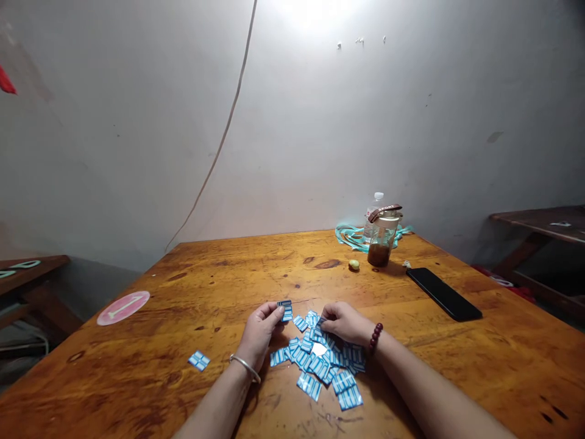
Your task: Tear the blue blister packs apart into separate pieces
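Note:
My left hand (261, 332), with a silver bangle at the wrist, pinches a small blue-and-white striped card (286, 310) upright between thumb and fingers. Just right of it lies a loose pile of similar small cards (309, 358), overlapping at many angles. My right hand (343, 322), wearing a dark red bead bracelet (376, 337), reaches over the far side of this pile. Its thumb and fingers are closed on a card at the pile's edge, partly hidden by the fingertips. One separate card (198, 360) rests flat to the left of my left forearm.
On the wooden table (237, 262) stand a strapped drink bottle (381, 241) with brown liquid and a clear plastic bottle (377, 204), beside turquoise ribbon (350, 238). A small yellowish object (353, 265) and a black phone (443, 294) lie nearby. A pink round sticker (123, 307) is at left.

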The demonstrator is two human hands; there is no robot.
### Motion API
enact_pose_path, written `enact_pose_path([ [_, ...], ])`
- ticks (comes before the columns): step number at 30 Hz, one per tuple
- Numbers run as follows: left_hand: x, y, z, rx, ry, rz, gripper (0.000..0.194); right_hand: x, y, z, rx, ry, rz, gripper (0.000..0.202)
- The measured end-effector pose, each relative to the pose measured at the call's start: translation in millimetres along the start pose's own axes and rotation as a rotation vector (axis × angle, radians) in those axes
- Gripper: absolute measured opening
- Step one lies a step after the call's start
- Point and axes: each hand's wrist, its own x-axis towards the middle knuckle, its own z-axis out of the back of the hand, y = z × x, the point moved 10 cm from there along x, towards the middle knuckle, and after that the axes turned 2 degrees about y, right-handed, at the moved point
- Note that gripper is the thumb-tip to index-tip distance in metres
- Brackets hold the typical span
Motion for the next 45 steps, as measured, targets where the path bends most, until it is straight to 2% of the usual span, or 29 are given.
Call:
enact_pose_path([
  [2, 0.0, 0.9, -0.6, 0.014, 0.010, 0.007, 0.021, 3.7, -9.7, -0.7, 0.139, 0.003, -0.056, 0.008],
  [5, -0.1, 1.9, -1.5, 0.014, 0.020, 0.020, 0.021, 5.5, -19.8, 12.5, 0.165, -0.098, -0.105, 0.011],
  [8, -0.1, 2.1, -2.1, 0.002, 0.019, 0.022, 0.021, 1.9, -19.8, 31.6, 0.033, -0.223, -0.111, 0.013],
  [12, -0.3, 2.8, -1.6, -0.004, 0.007, 0.022, 0.021, -8.2, 6.1, 49.0, -0.268, -0.371, -0.006, 0.018],
  [16, -0.3, 2.8, -4.1, -0.012, 0.028, 0.014, 0.021, -10.9, 30.2, 29.8, -0.340, -0.286, 0.137, 0.015],
  [20, -0.1, 3.9, -5.6, -0.009, 0.036, 0.020, 0.022, -9.9, 32.5, 13.8, -0.377, -0.243, 0.171, 0.019],
  [23, 0.1, 5.8, -7.3, 0.010, 0.051, 0.031, 0.022, -7.3, 27.3, 12.2, -0.328, -0.247, 0.157, 0.015],
  [26, -0.3, 6.5, -8.7, 0.021, 0.061, 0.023, 0.022, -7.3, 29.0, 19.7, -0.218, -0.308, 0.173, 0.008],
  [28, -1.6, 6.7, -9.4, 0.016, 0.055, 0.021, 0.023, -9.1, 31.6, 26.6, -0.081, -0.368, 0.173, 0.008],
  [30, -4.0, 9.3, -11.0, 0.019, 0.044, 0.049, 0.023, -10.0, 30.5, 26.9, 0.165, -0.379, 0.137, 0.008],
  [33, -8.9, 13.0, -16.0, 0.028, 0.031, 0.099, 0.025, -9.4, 31.4, 5.8, 0.586, -0.262, 0.069, 0.006],
  [35, -11.3, 11.2, -19.6, 0.011, 0.020, 0.087, 0.025, -9.9, 33.9, -14.1, 0.736, -0.164, 0.017, 0.007],
  [37, -12.8, 8.5, -23.6, -0.013, 0.023, 0.062, 0.024, -10.3, 33.5, -28.6, 0.753, -0.114, -0.028, 0.009],
  [39, -13.8, 6.7, -27.7, -0.033, 0.041, 0.044, 0.024, -9.6, 31.3, -34.3, 0.698, -0.117, -0.037, 0.018],
  [45, -16.3, 7.6, -33.2, -0.113, 0.067, 0.066, 0.024, -10.4, 33.2, -21.2, 0.500, -0.246, 0.068, 0.025],
])
